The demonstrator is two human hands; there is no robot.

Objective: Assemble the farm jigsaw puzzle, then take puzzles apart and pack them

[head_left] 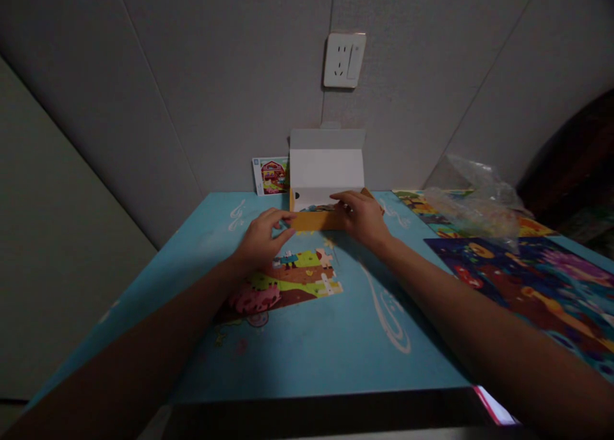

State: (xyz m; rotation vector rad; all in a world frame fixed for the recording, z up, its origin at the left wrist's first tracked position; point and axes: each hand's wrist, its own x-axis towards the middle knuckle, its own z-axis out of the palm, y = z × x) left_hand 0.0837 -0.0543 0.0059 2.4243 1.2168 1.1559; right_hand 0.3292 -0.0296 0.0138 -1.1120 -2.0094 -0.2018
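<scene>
An open cardboard box [314,221] with an orange front wall stands at the back of the table, its white lid [327,166] raised against the wall. Puzzle pieces [316,208] show inside it, partly hidden. My left hand [263,236] grips the box's front left corner between thumb and fingers. Over the right part of the box lies my right hand [363,219], fingers bent above the opening and apart at the tips; some fingers are hidden. In front of the box lies a partly assembled farm puzzle [297,277], its left side covered by my left hand and forearm.
A farm picture card [272,175] leans on the wall left of the box. On the right lie a dark blue picture puzzle [522,286], another colourful picture [415,203] and a crumpled clear plastic bag [480,200]. A wall socket [344,60] is above.
</scene>
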